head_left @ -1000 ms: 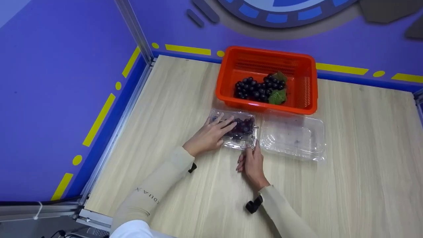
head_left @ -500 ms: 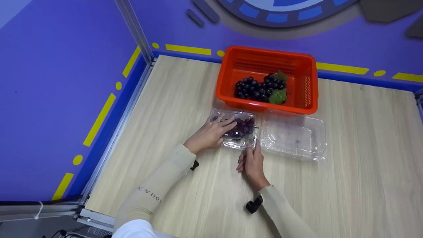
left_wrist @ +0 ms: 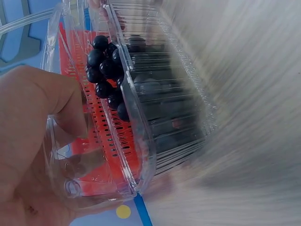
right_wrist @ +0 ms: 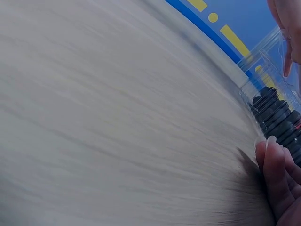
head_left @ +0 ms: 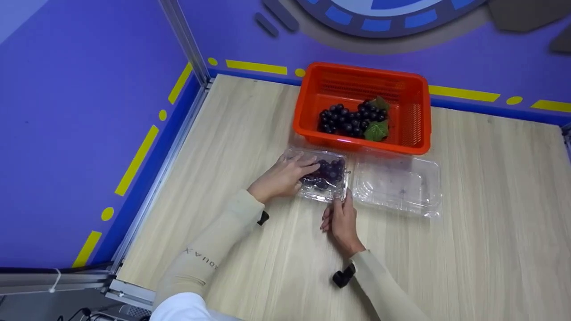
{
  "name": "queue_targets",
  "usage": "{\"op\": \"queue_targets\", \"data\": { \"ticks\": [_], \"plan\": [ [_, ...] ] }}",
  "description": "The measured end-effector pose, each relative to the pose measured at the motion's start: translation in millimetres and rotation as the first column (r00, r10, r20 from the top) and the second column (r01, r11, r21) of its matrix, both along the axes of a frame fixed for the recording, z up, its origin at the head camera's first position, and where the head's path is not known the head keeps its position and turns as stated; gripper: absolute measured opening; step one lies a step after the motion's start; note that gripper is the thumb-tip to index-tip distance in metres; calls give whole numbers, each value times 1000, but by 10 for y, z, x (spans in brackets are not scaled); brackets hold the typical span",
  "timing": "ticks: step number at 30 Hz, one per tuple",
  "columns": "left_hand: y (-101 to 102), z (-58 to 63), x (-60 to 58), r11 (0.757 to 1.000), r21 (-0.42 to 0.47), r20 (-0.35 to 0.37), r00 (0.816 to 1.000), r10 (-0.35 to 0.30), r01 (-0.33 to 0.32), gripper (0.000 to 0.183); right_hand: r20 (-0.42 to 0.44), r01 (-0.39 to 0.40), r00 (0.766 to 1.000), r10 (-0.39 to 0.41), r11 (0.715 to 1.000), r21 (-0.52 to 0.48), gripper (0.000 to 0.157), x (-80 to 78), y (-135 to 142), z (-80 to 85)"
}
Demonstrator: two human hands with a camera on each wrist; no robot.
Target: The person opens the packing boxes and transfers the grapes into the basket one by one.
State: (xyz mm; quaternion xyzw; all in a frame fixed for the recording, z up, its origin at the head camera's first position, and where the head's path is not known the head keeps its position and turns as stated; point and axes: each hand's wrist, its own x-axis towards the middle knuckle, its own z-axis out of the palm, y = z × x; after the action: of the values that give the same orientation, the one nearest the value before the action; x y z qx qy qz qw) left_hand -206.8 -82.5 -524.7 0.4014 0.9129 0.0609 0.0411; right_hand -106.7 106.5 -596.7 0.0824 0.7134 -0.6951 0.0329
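Note:
A clear plastic box (head_left: 329,189) with a bunch of dark grapes (head_left: 331,168) in it stands in front of the orange basket. Across the left part of its top rests my left hand (head_left: 283,176), fingers spread on the plastic. In the left wrist view, grapes (left_wrist: 104,66) show above the rim of the ribbed base, with clear plastic over them at the left hand (left_wrist: 33,136). My right hand (head_left: 342,220) holds the box's near right corner between thumb and forefinger, its other fingers curled. The right wrist view shows only part of the right hand (right_wrist: 280,176), low beside the box.
An orange basket (head_left: 421,116) behind the box holds more dark grapes (head_left: 348,120) with green leaves (head_left: 377,130). A second clear plastic container (head_left: 397,183) lies just right of the box; whether they are joined, I cannot tell. Blue walls close off the left and back.
The left hand's fingers have drawn slightly back on the box's top. The right hand stays at the near right corner, and the basket and second container have not moved.

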Motion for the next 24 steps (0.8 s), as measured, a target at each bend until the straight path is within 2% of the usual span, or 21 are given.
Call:
{"op": "queue_targets", "data": {
  "ticks": [7, 15, 24],
  "plan": [
    [-3, 52, -35, 999, 43, 67, 998, 24, -26, 70, 15, 2, 1000, -2, 1000, -5, 26, 0, 2, 1],
    [-1, 153, -91, 996, 63, 161, 986, 45, -55, 68, 14, 11, 1000, -10, 1000, -18, 31, 10, 3, -5],
    [14, 245, -164, 994, 80, 180, 982, 53, -68, 62, 19, 32, 999, -32, 999, 14, 28, 15, -19, 19]
  ]
}}
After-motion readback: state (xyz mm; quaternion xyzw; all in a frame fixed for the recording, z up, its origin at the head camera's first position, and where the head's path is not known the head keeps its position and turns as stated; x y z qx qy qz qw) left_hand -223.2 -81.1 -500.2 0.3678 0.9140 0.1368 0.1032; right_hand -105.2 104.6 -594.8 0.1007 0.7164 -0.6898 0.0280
